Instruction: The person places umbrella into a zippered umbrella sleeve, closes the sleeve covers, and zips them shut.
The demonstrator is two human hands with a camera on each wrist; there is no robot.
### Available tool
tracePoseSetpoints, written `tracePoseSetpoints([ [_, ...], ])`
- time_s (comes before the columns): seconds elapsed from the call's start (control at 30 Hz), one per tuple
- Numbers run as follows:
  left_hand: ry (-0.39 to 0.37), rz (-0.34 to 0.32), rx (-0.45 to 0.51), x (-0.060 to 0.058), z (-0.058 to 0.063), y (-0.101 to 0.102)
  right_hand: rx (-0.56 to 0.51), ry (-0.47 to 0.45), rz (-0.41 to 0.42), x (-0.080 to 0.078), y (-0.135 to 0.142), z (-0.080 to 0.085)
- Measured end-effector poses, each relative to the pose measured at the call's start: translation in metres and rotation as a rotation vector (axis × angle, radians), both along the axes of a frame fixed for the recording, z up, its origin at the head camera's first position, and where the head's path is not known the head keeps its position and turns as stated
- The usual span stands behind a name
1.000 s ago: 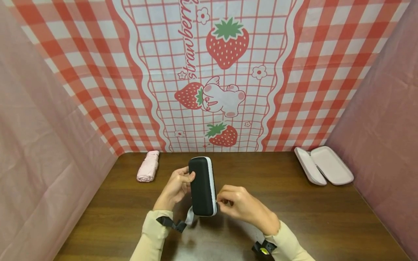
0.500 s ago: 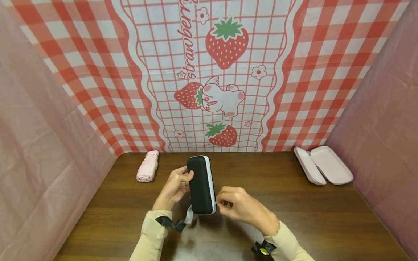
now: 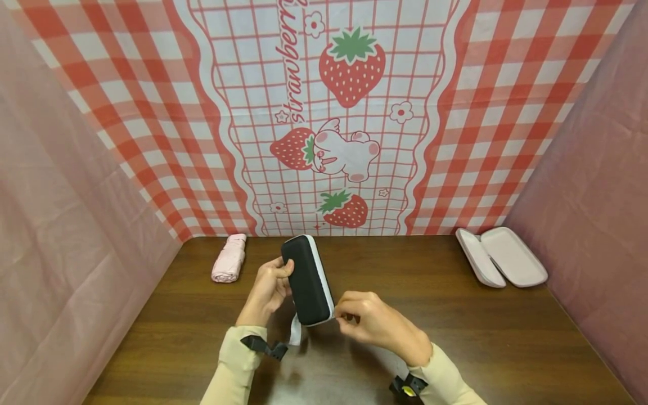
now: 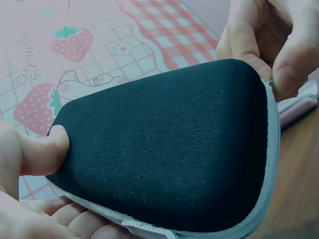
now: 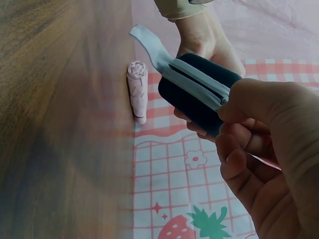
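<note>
A black hard-shell zip case (image 3: 307, 284) with pale grey zip edging is held up over the table, its top leaning left. My left hand (image 3: 267, 289) grips its left side, thumb flat on the black face and fingers behind, as the left wrist view shows. A grey strap (image 3: 296, 331) hangs from the lower left corner. At the lower right corner, my right hand (image 3: 377, 322) pinches the zip pull (image 5: 224, 100) between thumb and index finger. In the right wrist view, a dark gap shows between two pale zip bands (image 5: 187, 87) on the end of the case.
On the brown wooden table (image 3: 167, 337), a rolled pink cloth bundle (image 3: 229, 259) lies at the back left. An opened pale pink case (image 3: 513, 257) lies at the back right. A strawberry-print checked cloth (image 3: 349, 129) stands behind, with pink cloth walls at both sides.
The case has tilted, its top swinging left and its lower end rising slightly, with my left hand around it. My right hand has stayed nearly in place at the zip corner.
</note>
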State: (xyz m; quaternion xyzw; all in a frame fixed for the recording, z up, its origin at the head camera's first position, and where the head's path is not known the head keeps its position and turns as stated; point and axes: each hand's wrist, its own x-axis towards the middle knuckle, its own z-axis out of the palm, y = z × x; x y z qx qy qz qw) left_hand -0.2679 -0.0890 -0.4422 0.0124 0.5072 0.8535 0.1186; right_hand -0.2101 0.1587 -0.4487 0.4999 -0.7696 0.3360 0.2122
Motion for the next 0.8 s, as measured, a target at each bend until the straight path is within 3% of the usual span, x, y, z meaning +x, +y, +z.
tracePoseSetpoints([
  [0.33, -0.043, 0.081, -0.007, -0.0021, -0.0011, 0.0042, 0.003, -0.018, -0.006, -0.0017, 0.0009, -0.0011],
  [0.47, -0.057, 0.096, -0.01, -0.0015, -0.001, 0.0053, 0.002, 0.011, 0.003, -0.0025, 0.0009, -0.0038],
  [0.8, -0.077, 0.103, 0.003, -0.0027, -0.003, 0.0044, 0.012, -0.022, 0.003, -0.0015, -0.0002, -0.0055],
])
